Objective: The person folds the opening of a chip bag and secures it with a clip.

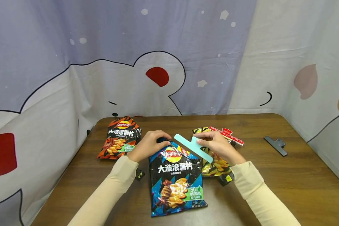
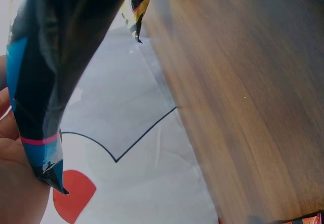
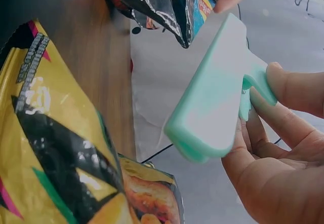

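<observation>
My left hand [image 1: 151,145] pinches the folded top edge of a blue and black Lay's chip bag [image 1: 175,185], lifting that end off the table. Up close in the left wrist view, the bag's dark side [image 2: 43,82] hangs past the fingers [image 2: 10,125]. A mint green bag clip [image 1: 193,148] is held by its handle in my right hand [image 1: 220,147], just over the bag's upper right corner. The right wrist view shows thumb and fingers squeezing the handle of the clip [image 3: 210,92], its long bar apart from the bag's edge [image 3: 174,19].
Behind the right hand lies a yellow chip bag [image 1: 207,169] with a red and white clip [image 1: 228,135] across its top. An orange chip bag [image 1: 117,139] sits at the back left. A grey clip [image 1: 276,145] rests on the wooden table [image 1: 285,182] at the right.
</observation>
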Demonstrator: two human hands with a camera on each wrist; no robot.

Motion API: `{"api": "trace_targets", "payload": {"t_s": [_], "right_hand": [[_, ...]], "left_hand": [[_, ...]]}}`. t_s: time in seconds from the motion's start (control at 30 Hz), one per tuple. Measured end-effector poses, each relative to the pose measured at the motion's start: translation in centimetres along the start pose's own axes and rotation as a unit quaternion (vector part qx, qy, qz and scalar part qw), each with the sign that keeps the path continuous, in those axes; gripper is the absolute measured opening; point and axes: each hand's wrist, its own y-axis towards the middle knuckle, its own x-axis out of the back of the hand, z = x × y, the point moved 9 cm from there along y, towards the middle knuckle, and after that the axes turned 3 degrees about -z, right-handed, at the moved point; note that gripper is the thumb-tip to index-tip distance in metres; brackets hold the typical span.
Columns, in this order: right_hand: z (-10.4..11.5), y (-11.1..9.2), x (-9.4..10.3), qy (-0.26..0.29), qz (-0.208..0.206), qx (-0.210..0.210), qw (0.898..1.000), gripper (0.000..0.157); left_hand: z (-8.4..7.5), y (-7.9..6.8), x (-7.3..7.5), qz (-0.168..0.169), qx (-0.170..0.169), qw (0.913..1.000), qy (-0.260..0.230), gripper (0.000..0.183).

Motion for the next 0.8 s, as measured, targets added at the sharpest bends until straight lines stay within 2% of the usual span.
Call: {"api": "trace_targets", "payload": {"t_s": [0.8], "right_hand": [[0.24, 0.47, -0.71, 0.028, -0.015, -0.022, 0.999, 0.035]], "left_hand": [[-0.08, 0.03, 0.18, -0.008, -0.005, 0.9999, 0.005, 0.02]]}}
